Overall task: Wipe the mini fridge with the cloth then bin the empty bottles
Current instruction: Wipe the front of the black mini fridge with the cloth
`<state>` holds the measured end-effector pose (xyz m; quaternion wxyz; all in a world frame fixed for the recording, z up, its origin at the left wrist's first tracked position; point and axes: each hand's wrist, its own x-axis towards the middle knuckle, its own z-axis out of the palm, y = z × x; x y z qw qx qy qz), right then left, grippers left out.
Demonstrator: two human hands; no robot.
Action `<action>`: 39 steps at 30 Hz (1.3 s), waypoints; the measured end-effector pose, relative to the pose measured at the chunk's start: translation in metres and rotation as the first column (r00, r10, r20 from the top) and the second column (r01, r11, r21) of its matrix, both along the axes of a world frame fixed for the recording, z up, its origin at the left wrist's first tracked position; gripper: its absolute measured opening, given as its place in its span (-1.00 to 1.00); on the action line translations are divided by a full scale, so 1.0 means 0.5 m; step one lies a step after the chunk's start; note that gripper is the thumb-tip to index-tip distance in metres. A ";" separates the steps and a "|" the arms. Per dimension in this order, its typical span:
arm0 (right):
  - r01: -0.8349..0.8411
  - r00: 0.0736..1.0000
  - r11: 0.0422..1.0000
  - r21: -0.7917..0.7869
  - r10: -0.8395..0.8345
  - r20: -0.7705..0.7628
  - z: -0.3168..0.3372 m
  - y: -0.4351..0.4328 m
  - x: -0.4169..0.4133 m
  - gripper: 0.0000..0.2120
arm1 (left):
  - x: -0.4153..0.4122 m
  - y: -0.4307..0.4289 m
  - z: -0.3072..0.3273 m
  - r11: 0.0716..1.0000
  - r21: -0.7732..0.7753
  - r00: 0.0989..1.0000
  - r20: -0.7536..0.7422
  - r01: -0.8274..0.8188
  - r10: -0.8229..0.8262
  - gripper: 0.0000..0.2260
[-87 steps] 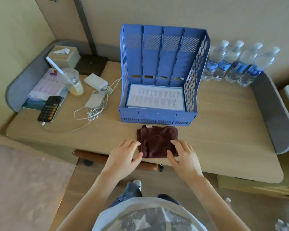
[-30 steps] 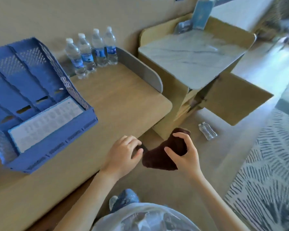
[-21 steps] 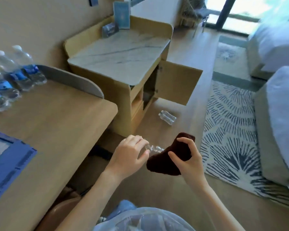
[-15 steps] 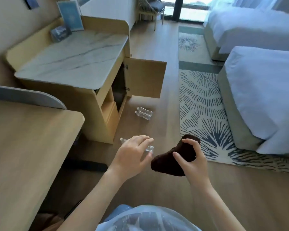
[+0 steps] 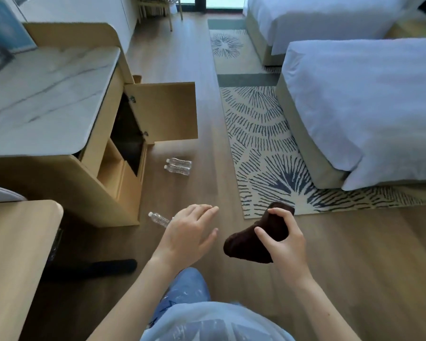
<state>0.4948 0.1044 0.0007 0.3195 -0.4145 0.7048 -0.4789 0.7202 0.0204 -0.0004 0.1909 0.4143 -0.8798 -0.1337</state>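
Observation:
My right hand (image 5: 284, 238) grips a folded dark brown cloth (image 5: 252, 242) in mid-air above the wooden floor. To its left my left hand (image 5: 191, 232) hovers with fingers spread, holding nothing. Two clear bottles (image 5: 178, 166) lie side by side on the floor in front of the cabinet. A third clear bottle (image 5: 158, 219) lies nearer, its lower end hidden behind my left hand. The wooden cabinet (image 5: 103, 153) with a marble top has its door (image 5: 165, 112) swung open onto a dark compartment (image 5: 127, 134); what is inside cannot be made out.
The wooden desk corner (image 5: 17, 247) is at lower left. A patterned rug (image 5: 268, 153) and two beds with white covers (image 5: 359, 99) fill the right. Bare floor runs between cabinet and rug. A blue card (image 5: 5, 28) stands on the marble top.
The view has swung right from the desk to the cabinet and beds. My right hand lifted the cloth off the desk and carries it. My left hand's fingers have spread wider.

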 end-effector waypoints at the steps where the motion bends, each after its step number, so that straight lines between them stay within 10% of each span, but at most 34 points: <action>1: -0.005 1.000 1.000 -0.003 0.005 0.003 0.000 -0.021 -0.001 -0.61 | -0.001 -0.018 0.001 1.000 -0.006 1.000 0.006 -0.002 0.002 -0.60; 20: -0.035 0.998 0.999 0.014 0.035 -0.047 0.016 -0.710 -0.136 -0.60 | -0.118 -0.716 0.001 0.999 0.014 0.998 0.034 -0.044 0.043 -0.60; 39: -0.071 0.990 0.997 0.021 0.073 -0.121 0.025 -1.291 -0.676 -0.57 | -0.662 -1.278 -0.005 0.996 0.075 0.997 0.062 -0.054 0.049 -0.61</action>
